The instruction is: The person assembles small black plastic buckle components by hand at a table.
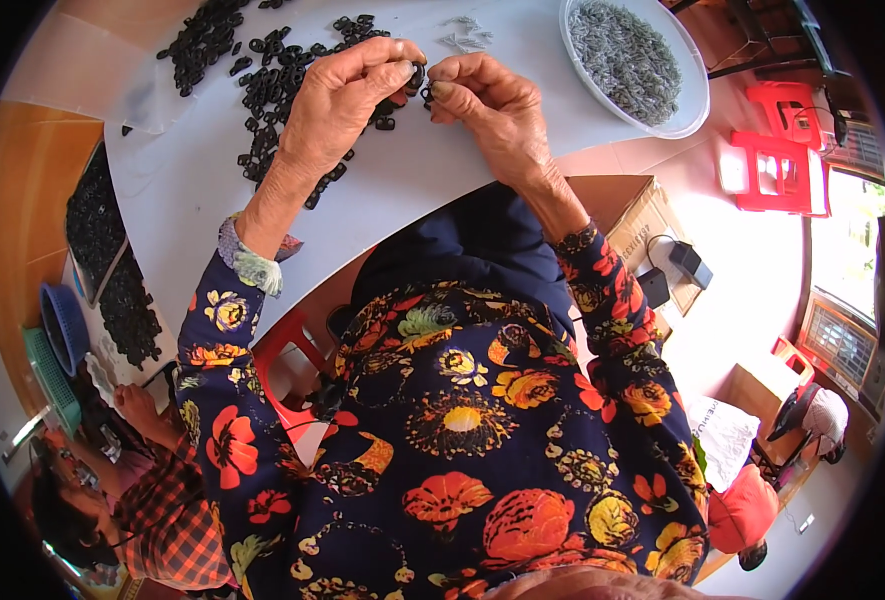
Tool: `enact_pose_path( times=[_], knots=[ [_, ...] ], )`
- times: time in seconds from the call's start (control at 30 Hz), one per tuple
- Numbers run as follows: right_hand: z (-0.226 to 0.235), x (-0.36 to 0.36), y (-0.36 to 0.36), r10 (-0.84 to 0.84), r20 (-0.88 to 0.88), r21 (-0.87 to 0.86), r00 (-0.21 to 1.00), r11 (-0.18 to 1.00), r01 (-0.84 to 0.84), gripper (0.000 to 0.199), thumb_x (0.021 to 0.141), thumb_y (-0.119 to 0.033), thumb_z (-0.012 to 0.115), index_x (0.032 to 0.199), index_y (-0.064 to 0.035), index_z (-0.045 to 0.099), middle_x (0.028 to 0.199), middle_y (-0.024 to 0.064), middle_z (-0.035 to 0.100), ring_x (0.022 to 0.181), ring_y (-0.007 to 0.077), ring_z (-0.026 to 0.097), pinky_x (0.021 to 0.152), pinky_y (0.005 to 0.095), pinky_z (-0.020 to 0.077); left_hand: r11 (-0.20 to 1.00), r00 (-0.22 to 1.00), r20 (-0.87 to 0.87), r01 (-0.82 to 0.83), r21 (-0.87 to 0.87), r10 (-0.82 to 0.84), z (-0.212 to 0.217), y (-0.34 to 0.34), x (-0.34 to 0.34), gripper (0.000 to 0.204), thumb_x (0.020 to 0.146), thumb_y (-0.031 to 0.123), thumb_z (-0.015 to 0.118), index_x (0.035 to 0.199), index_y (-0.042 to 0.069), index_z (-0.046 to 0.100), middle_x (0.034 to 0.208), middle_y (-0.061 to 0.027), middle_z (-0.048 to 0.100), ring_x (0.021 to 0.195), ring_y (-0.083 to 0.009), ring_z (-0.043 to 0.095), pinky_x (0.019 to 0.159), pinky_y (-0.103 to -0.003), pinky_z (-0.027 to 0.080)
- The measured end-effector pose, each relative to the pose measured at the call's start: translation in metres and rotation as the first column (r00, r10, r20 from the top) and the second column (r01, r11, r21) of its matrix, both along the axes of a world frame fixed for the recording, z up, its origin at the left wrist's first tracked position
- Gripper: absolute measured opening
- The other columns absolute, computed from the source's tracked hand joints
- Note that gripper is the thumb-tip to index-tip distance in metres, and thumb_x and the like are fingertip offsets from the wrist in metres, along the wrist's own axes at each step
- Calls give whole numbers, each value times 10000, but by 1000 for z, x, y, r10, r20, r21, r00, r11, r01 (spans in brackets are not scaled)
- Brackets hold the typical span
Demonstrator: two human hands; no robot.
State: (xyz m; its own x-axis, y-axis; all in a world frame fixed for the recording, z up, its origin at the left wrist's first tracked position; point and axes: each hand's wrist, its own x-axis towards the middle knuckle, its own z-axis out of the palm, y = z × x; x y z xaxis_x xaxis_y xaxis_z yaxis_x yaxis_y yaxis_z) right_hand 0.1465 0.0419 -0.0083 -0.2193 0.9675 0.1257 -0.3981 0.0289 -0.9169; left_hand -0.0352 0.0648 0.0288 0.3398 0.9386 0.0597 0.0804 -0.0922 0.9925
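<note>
At upper centre, the left hand (337, 105) and right hand (492, 105) meet fingertip to fingertip, both pinching one small black plastic ring (421, 80) between them.

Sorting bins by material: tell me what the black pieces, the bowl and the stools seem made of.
Black pieces: likely moulded plastic or rubber, matt, identical loops. Bowl: plastic, white, thin translucent rim. Stools: plastic, glossy red, moulded slats.

Both forearms reach up from the lower edge, floral sleeves pushed back from the wrists. Left hand (337, 100) and right hand (487, 105) meet fingertip to fingertip, thumbs and forefingers pinched, remaining fingers curled, knuckles facing camera.
</note>
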Motion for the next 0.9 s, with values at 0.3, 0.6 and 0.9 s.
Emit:
enact_pose_path(
  times=[0.3, 0.6, 0.9],
  knots=[
    [1, -5, -4, -58, 43, 37, 997, 998, 57, 148, 859, 23, 572, 1006, 14, 585, 828, 21, 620, 718, 73, 556, 678, 207, 476, 992, 961, -264, 102, 68, -80, 11, 8, -5, 243, 914, 172, 550, 1072, 7, 632, 948, -8, 638, 799, -75, 554, 746, -232, 472],
    [1, -7, -5, -133, -12, 48, 991, 990, 134, 155, 841, 29, 603, 994, 16, 576, 834, 23, 614, 711, 78, 568, 656, 207, 476, 968, 952, -298, 140, 206, -74, 7, 11, 8, 195, 892, 115, 553, 1045, 29, 638, 666, 42, 528, 594, -33, 450, 533, -201, 389],
    [3, -8, -4, -211, -12, 24, 977, 977, 211, 172, 841, 8, 631, 1003, 17, 576, 841, 33, 622, 705, 81, 574, 658, 212, 491, 995, 984, -172, -31, 90, 47, 10, -5, 12, 245, 950, 258, 503, 913, 25, 566, 658, 23, 507, 632, -59, 455, 586, -233, 409]
  ],
)
